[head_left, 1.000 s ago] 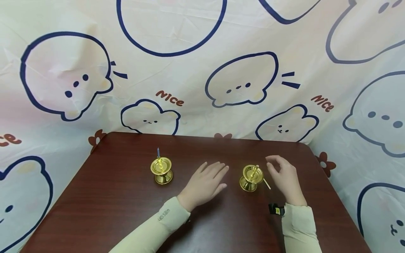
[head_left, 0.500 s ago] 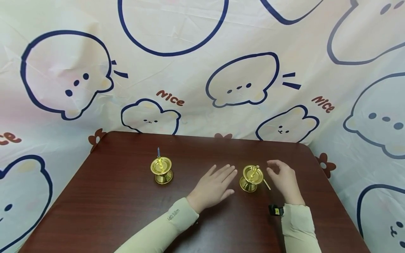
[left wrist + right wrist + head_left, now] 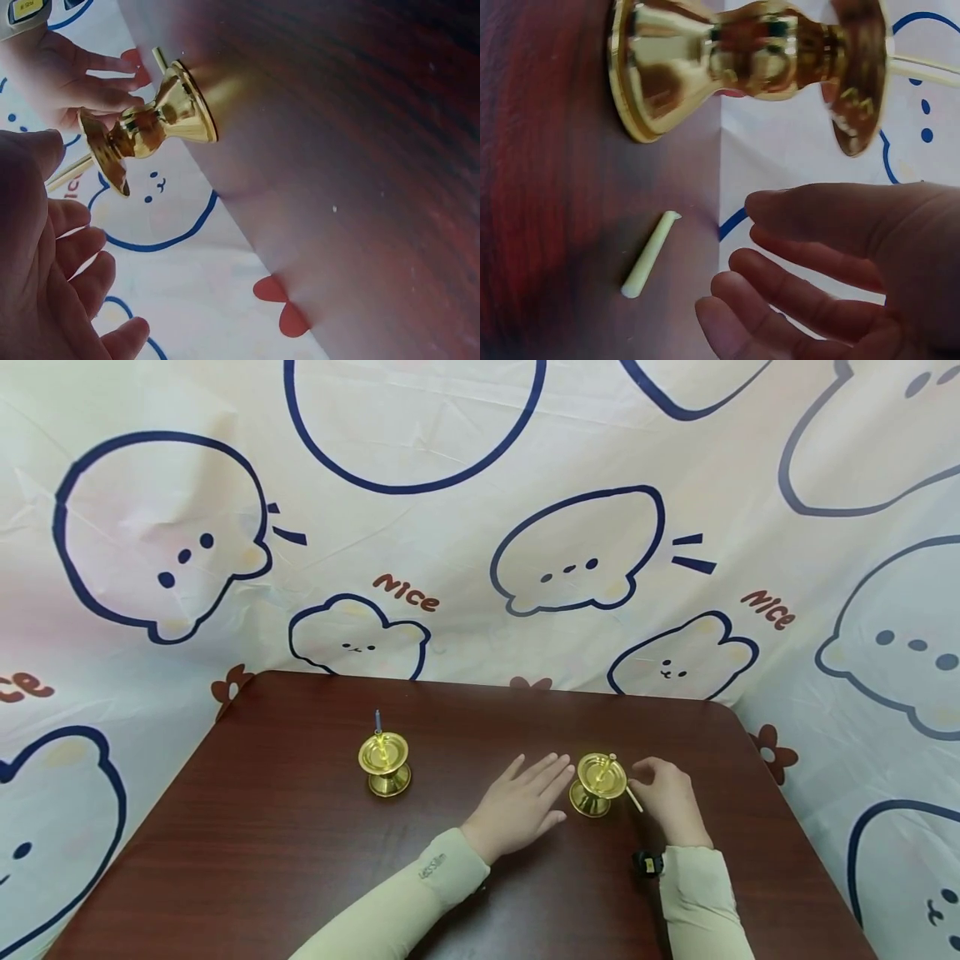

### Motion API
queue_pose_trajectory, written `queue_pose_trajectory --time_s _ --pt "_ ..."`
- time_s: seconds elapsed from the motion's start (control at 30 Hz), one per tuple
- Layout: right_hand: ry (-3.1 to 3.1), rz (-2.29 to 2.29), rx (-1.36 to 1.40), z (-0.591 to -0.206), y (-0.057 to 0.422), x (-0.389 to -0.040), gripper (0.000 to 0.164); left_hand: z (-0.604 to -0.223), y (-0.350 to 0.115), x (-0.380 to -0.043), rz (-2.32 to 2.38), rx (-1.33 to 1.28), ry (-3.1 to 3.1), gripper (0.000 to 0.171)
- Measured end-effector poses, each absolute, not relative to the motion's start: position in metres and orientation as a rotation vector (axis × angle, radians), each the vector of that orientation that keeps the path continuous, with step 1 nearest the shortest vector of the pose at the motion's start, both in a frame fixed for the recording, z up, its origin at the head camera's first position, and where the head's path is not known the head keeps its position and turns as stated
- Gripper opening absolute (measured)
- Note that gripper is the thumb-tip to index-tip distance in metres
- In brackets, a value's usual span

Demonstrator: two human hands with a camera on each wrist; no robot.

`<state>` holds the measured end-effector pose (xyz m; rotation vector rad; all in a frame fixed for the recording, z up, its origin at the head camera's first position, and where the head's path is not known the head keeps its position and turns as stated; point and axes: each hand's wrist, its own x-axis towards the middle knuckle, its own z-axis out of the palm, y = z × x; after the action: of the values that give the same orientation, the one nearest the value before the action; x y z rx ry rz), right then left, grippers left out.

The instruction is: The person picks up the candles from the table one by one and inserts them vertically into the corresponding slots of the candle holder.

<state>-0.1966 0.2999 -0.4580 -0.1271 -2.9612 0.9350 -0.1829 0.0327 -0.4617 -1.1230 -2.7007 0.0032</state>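
A brass candle holder (image 3: 600, 772) stands at the right of the table with a slim pale candle (image 3: 930, 71) rising from its dish. Beside its foot a short pale yellow candle (image 3: 651, 255) lies on the table. My right hand (image 3: 667, 797) hovers just right of that loose candle; its thumb and fingers are slightly bent and apart, with nothing between them. To the left of the holder, my left hand (image 3: 517, 806) reaches flat, palm down and fingers straight, its tips close to the holder's dish. It holds nothing.
Another brass candle holder (image 3: 386, 764) stands left of centre on the dark wooden table (image 3: 247, 827), a slim candle with a blue upper end (image 3: 378, 721) over it. A cartoon-printed cloth (image 3: 465, 543) hangs behind the table and along its sides.
My left hand has moved right, toward the right-hand holder. My right hand has come down and slightly left, nearer the loose candle. Both holders stay put.
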Motion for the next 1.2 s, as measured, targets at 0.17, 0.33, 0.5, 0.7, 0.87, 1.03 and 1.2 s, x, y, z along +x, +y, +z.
queue_pose_trajectory --time_s 0.17,0.33,0.5,0.7,0.87,1.03,1.2 --pt "-3.004 0.915 -0.157 -0.462 0.302 -0.197 0.024 -0.465 0.038 -0.184 0.031 -1.120 -2.712 0.063" --pt "-3.037 0.946 -0.198 -0.466 0.304 -0.198 0.022 -0.466 0.042 -0.184 0.030 -1.137 -2.704 0.063" --pt "-3.057 0.936 -0.198 -0.472 0.306 -0.202 0.021 -0.466 0.046 -0.185 0.028 -1.151 -2.698 0.065" --pt "-3.063 0.918 -0.176 -0.475 0.306 -0.209 0.015 -0.467 0.048 -0.185 0.045 -1.163 -2.709 0.065" --pt "-3.078 0.929 -0.186 -0.475 0.305 -0.210 0.010 -0.469 0.050 -0.185 0.048 -1.180 -2.710 0.065" --pt "-3.077 0.921 -0.176 -0.476 0.305 -0.211 0.005 -0.470 0.052 -0.186 0.050 -1.194 -2.696 0.065" --pt "-3.071 0.900 -0.158 -0.477 0.305 -0.213 0.002 -0.469 0.053 -0.187 0.051 -1.207 -2.684 0.064"
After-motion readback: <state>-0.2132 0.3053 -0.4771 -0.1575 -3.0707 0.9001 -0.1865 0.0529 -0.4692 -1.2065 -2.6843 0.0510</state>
